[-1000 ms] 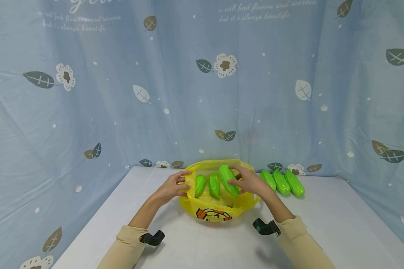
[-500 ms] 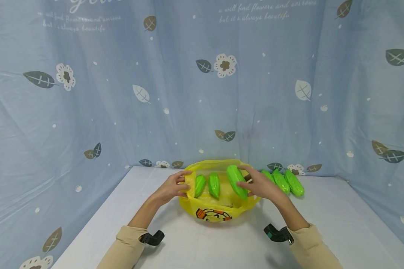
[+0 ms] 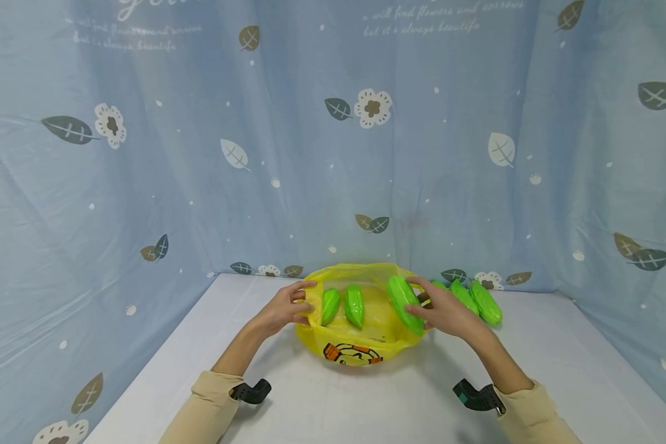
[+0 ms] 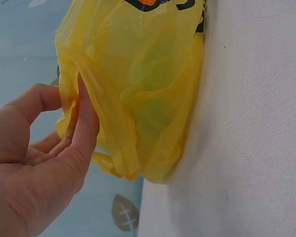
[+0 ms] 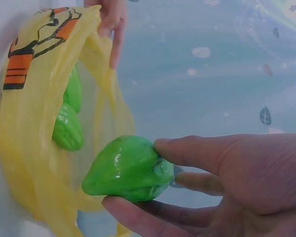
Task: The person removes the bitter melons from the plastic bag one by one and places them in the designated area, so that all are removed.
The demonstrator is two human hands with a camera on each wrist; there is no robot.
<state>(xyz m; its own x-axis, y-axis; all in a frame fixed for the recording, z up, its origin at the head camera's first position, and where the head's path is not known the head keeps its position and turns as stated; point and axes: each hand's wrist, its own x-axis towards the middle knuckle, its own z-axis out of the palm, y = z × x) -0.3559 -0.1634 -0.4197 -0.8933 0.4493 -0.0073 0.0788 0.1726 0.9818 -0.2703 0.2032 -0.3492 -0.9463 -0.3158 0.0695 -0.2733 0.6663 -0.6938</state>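
Right hand (image 3: 446, 311) — pinching glossy, ridged green vegetable (image 5: 124, 168) (tapered) | left hand (image 3: 280, 310) — gripping thin, crinkled plastic bag (image 4: 143, 94)

Extends as a flat white tabletop (image 3: 333, 407) with a finely textured surface. Bears toward the back, near the middle, a yellow translucent plastic bag (image 3: 395, 350), seated with mouth gaping wide and printed in front with a black-and-orange cartoon (image 3: 353, 354). Carries to the right of the bag, near the far edge, three glossy bright green elongated vegetables (image 3: 485, 303), lined up close together, with one largely hidden. Shows tiny dark specks (image 4: 227, 196) in the left wrist view.
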